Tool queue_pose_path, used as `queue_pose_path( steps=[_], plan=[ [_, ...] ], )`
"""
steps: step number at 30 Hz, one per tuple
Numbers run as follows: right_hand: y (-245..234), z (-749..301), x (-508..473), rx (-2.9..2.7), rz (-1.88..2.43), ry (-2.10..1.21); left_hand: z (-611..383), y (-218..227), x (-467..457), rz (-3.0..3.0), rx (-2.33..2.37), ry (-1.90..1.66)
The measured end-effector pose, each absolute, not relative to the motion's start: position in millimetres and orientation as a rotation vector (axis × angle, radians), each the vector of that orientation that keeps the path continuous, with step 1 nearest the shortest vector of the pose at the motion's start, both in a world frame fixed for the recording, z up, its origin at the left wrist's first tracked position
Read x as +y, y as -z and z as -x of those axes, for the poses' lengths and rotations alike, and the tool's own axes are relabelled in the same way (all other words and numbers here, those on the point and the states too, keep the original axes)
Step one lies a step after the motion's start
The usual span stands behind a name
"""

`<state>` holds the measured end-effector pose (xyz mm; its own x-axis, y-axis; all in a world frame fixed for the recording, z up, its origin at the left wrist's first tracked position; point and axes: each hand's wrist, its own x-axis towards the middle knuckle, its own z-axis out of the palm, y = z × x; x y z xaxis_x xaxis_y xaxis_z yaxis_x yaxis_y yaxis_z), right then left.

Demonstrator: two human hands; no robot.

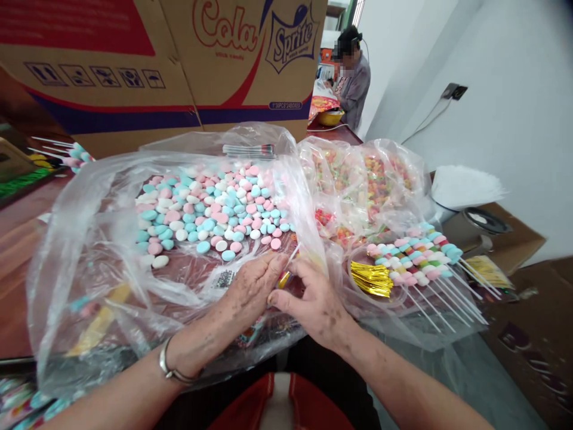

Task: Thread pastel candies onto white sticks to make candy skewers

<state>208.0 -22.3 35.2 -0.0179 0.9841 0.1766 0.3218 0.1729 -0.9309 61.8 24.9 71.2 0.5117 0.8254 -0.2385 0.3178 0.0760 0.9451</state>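
My left hand [253, 286] and my right hand [316, 298] meet over the near side of the table, fingers closed toward each other. A thin white stick [293, 255] pokes up between the fingertips of both hands. Below it, a small shiny gold piece [283, 278] shows in the gap; its kind is partly hidden. Pink, blue and white candies [215, 209] lie loose on a clear plastic bag [89, 239] beyond my left hand. Right of my right hand, gold twist ties [370, 279] fill a round clear container, beside several candy skewers [416, 257] on white sticks.
A large cardboard box [147, 113] stands behind the candies. Clear bags of orange, red and green candies [376, 173] sit at the back right. A lidded metal container [474, 230] is at the far right. Another person [356, 83] stands in the background.
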Motion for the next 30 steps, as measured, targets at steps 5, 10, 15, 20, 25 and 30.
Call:
queue_pose_path(
  steps=[5,10,15,20,25,30],
  plan=[
    [-35,-205,-18,-1.178,1.183,-1.187,-60,-58,20,-1.213,0.899,-0.667],
    [-33,-206,-16,-0.914,0.924,-1.485,-53,-52,17,-0.891,0.782,-0.631],
    [-30,-220,-14,-1.282,0.833,-1.447,-50,-56,19,-0.864,0.823,-0.473],
    [-30,-232,-15,-1.791,0.951,-0.816,-45,-51,22,-0.789,0.708,-0.24],
    [-28,-224,-24,-1.62,1.073,-0.871,-41,-53,23,-0.822,0.627,-0.205],
    [-19,-215,-28,-1.292,1.245,-1.096,-46,-66,22,-1.288,0.808,-0.2]
  ],
)
